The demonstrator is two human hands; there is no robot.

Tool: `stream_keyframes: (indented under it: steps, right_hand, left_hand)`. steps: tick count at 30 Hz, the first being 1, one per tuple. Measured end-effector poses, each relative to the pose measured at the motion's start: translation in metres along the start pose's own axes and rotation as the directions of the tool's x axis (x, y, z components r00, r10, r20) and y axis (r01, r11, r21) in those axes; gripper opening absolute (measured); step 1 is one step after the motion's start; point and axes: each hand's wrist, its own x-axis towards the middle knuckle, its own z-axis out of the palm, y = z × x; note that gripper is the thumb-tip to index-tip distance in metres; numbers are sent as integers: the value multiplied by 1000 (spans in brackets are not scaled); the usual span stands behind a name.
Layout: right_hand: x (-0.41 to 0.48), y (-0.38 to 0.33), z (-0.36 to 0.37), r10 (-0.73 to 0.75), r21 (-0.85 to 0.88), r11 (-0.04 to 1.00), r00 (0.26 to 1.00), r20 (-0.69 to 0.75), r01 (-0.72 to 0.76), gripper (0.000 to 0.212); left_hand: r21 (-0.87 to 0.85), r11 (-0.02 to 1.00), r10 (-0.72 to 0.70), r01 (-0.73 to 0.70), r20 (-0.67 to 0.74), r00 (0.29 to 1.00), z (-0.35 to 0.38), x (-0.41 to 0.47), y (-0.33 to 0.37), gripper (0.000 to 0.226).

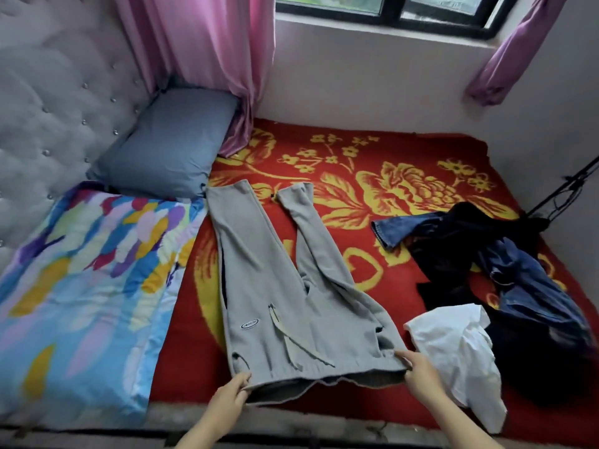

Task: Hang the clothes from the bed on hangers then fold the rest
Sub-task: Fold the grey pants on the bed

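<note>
- My left hand (231, 393) pinches the near left corner of the waistband of the grey sweatpants (275, 286), fingers (243, 380) curled on the cloth.
- My right hand (418, 374) grips the waistband's right corner the same way.
- The grey sweatpants lie flat on the bed's red blanket (356, 150), legs pointing toward the blue pillow (168, 144).
- A white garment (453, 348) lies just right of them, touching a dark heap of jeans (525, 286) and black cloth.
</note>
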Motion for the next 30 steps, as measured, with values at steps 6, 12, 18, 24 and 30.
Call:
stream_keyframes:
  steps: [6, 12, 18, 24, 30]
  right_hand:
    - [-25, 22, 7, -251, -335, 901, 961, 116, 276, 58]
    - [-28, 57, 7, -394, -475, 742, 881, 263, 473, 59]
    - [-43, 107, 39, -217, -542, 675, 836, 503, 501, 50]
    - [-30, 93, 33, -263, -462, 740, 843, 470, 489, 45]
    - [9, 42, 21, -355, -479, 704, 844, 402, 525, 44]
  left_hand:
    - [-120, 993, -21, -2, -188, 982, 21, -43, -13, 30]
    - [-84, 990, -136, 117, -277, 951, 78, -96, -35, 26]
    - [313, 903, -293, 294, -53, 955, 132, -114, -29, 35]
    - [492, 839, -220, 233, -85, 972, 135, -84, 21, 68]
    - [512, 838, -95, 190, -206, 974, 88, -29, 61, 62]
